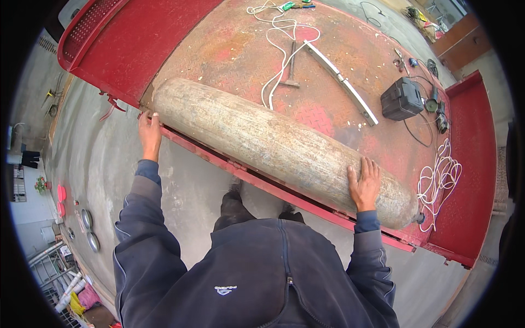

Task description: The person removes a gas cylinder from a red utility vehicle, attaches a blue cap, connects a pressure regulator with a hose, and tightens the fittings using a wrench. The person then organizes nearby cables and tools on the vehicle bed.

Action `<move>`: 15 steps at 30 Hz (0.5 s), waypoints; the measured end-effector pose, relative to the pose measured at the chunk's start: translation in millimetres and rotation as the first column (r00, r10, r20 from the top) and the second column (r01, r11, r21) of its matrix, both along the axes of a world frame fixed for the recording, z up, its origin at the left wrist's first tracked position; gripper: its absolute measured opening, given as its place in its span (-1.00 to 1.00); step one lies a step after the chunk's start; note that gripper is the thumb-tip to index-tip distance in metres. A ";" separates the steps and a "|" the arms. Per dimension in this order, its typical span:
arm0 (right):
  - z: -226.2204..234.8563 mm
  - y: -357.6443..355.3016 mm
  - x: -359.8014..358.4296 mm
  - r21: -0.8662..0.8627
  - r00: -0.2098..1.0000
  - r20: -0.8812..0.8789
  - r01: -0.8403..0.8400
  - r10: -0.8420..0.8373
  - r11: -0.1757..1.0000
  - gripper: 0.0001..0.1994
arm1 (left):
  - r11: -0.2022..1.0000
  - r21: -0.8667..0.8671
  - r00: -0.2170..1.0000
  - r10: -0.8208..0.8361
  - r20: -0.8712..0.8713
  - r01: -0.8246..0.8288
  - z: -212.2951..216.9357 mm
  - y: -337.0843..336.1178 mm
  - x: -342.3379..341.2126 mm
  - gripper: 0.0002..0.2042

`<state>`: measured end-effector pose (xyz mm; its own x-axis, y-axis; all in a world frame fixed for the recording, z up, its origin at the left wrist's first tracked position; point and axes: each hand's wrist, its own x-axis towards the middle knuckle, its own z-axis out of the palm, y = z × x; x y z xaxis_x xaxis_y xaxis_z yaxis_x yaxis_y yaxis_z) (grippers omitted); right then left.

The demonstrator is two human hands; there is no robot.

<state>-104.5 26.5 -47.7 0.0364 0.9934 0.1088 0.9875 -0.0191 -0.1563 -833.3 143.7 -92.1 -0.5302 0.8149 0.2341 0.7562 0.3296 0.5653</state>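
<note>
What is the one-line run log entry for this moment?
left hand: on cylinder end | right hand: flat on cylinder | cylinder: lying at red platform edge

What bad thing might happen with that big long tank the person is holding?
The tank lies at the very edge of the red platform, so it might roll off toward the person's feet. The left hand sits by the edge and could get pinched. The right hand only rests flat on top.

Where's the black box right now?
In the head view, the black box sits upper right on the red steel deck, beyond the long cylinder, right of the white bar.
</note>
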 end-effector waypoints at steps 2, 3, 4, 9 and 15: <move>3.1 -25.2 -12.8 0.072 1.000 0.003 0.005 -0.005 0.997 -0.39 | 0.998 -0.051 0.999 0.045 -0.007 -0.045 -9.6 48.7 -43.3 -0.44; 0.0 -40.1 -16.2 0.104 1.000 0.006 0.008 -0.009 0.995 -0.41 | 0.997 -0.077 1.000 0.020 -0.011 -0.021 -20.7 71.8 -65.0 -0.41; -1.3 -55.0 -19.3 0.130 1.000 0.010 0.003 -0.005 0.991 -0.43 | 0.994 -0.109 1.000 0.002 -0.016 -0.003 -33.9 89.8 -87.0 -0.37; -23.6 -119.4 -35.2 0.236 0.986 0.044 0.149 -0.164 0.960 -0.43 | 0.888 -0.452 0.991 0.023 -0.131 -0.080 -57.9 118.5 -57.5 -0.24; -12.0 -116.9 -47.6 0.234 0.974 -0.075 0.227 -0.216 0.945 -0.56 | 0.961 -0.262 0.997 0.077 -0.029 -0.082 -54.6 90.8 -70.9 -0.30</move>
